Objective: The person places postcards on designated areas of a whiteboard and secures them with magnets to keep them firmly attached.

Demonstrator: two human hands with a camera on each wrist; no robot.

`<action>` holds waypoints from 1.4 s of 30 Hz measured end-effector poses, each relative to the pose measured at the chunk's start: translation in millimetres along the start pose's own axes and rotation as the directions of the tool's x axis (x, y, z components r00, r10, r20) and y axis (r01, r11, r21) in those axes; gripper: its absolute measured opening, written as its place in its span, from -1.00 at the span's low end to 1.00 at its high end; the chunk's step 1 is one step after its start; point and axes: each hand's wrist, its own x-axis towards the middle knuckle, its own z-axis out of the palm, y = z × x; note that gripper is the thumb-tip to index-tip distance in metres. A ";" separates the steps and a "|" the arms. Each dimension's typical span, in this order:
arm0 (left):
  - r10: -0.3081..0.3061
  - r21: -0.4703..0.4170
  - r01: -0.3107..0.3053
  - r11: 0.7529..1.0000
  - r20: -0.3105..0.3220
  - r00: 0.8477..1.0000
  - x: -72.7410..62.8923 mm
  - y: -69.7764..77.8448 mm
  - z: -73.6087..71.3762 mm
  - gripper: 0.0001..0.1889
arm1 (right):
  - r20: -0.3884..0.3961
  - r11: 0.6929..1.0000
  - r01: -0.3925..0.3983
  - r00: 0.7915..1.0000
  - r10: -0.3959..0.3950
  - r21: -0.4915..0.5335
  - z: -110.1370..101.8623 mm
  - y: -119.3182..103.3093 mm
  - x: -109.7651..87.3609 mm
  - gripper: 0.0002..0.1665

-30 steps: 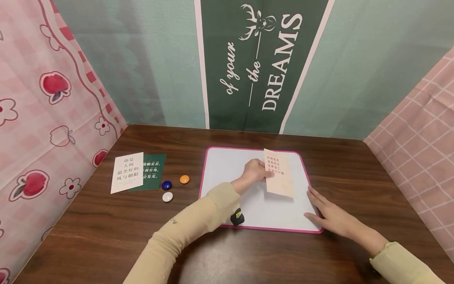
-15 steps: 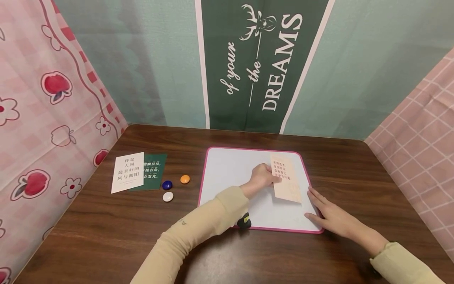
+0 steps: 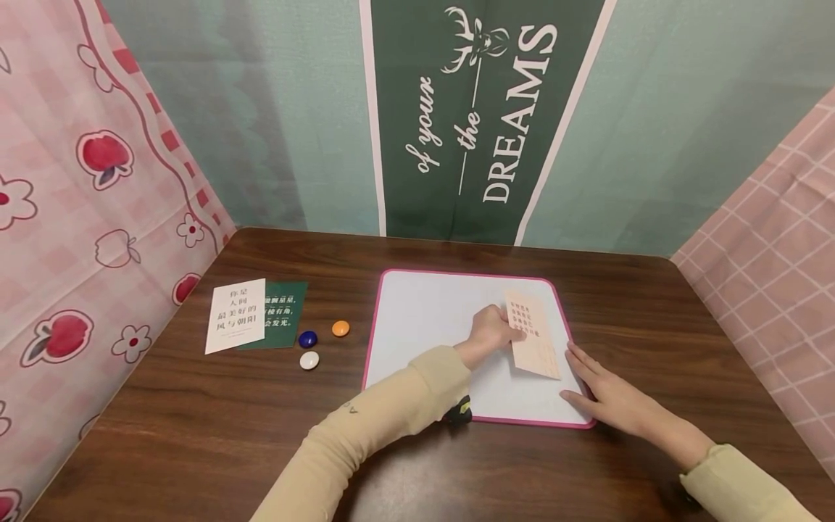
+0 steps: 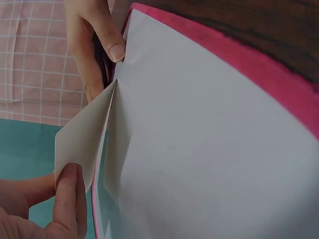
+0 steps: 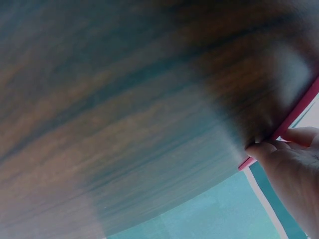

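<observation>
My left hand point(image 3: 491, 333) pinches a pale peach card point(image 3: 536, 348) with printed characters by its left edge. The card is tilted over the right half of a pink-rimmed whiteboard point(image 3: 417, 308). In the left wrist view, thumb and fingers grip one side of the card point(image 4: 82, 129), whose lower corner comes right down at the board's surface. My right hand point(image 3: 616, 399) lies at the board's right edge, fingers extended and fingertips on the rim. From the right wrist, those fingers point(image 5: 264, 149) show against the pink rim point(image 5: 296, 109).
Left of the board, a white printed card point(image 3: 235, 319) overlaps a green one point(image 3: 283, 326). Beside them lie three round magnet-like buttons: blue point(image 3: 307, 338), white point(image 3: 309, 360) and orange point(image 3: 341, 328). Fabric curtains point(image 3: 280, 116) stand behind and at both sides of the wooden table point(image 3: 196, 435).
My left hand has carried the peach card rightward and slightly nearer to me, toward the board's right edge. The right hand has stayed in place.
</observation>
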 end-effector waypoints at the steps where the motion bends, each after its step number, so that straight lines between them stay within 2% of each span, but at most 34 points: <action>1: 0.008 0.006 -0.008 1.000 0.000 1.000 -0.4 -0.2 0.8 -0.86 | 0.000 1.000 -0.002 1.000 0.002 0.000 -0.1 0.1 0.3 -0.03; 8: 0.001 -0.008 -0.001 1.000 0.002 1.000 -2.8 -2.1 2.9 -0.86 | 0.003 1.000 -0.006 1.000 0.006 -0.005 -0.7 -0.6 1.9 -0.02; 16: -0.012 -0.033 0.013 0.999 0.037 0.999 -1.8 -5.0 -1.1 -0.83 | -0.003 1.000 0.004 1.000 -0.004 -0.003 0.0 -0.9 1.5 -0.03; 19: -0.012 0.004 0.012 1.000 0.050 0.999 -1.2 -4.0 -3.7 -0.84 | -0.004 1.000 0.003 1.000 -0.003 -0.004 -0.2 -1.1 1.2 -0.03; 26: -0.003 0.188 -0.007 0.982 0.056 0.998 2.4 -4.8 -3.2 -0.86 | -0.006 1.000 0.004 1.000 -0.004 -0.006 0.0 -1.1 0.9 -0.03; 36: 0.037 0.274 -0.046 0.961 0.037 0.999 2.8 -4.8 -4.8 -0.84 | -0.004 1.000 0.006 1.000 -0.006 -0.006 -0.2 -0.5 0.7 -0.02; 42: 0.022 0.250 -0.037 0.968 0.062 0.998 1.1 -2.0 -8.0 -0.91 | -0.003 1.000 0.009 1.000 -0.009 -0.006 -1.1 -0.9 0.4 -0.02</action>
